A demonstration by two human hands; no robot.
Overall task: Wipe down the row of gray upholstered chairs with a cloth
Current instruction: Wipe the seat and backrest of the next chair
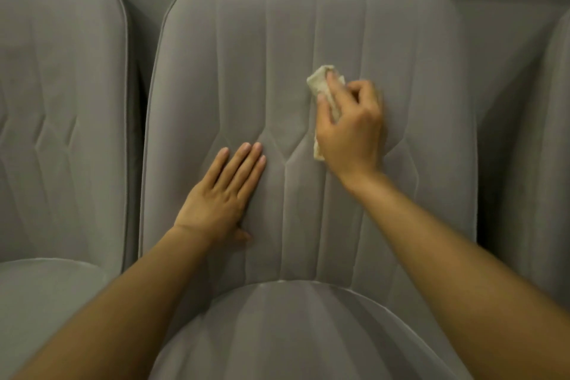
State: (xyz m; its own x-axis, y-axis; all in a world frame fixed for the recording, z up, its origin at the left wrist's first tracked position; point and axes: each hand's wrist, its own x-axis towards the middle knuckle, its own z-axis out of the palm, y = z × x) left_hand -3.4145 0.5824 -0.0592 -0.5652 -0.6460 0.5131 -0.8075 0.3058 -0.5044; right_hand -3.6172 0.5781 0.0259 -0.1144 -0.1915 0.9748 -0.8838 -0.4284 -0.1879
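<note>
A gray upholstered chair (277, 40) with stitched vertical seams fills the middle of the view, its backrest facing me and its seat cushion (293, 333) at the bottom. My right hand (351, 129) grips a folded cream cloth (319, 80) and presses it against the right half of the backrest. My left hand (222, 191) lies flat on the backrest lower left of centre, fingers straight and together.
A second gray chair (55, 102) stands close on the left, with a narrow dark gap between the two. The edge of a third chair (552, 133) shows at the far right. A dark strip runs behind the backrests along the top.
</note>
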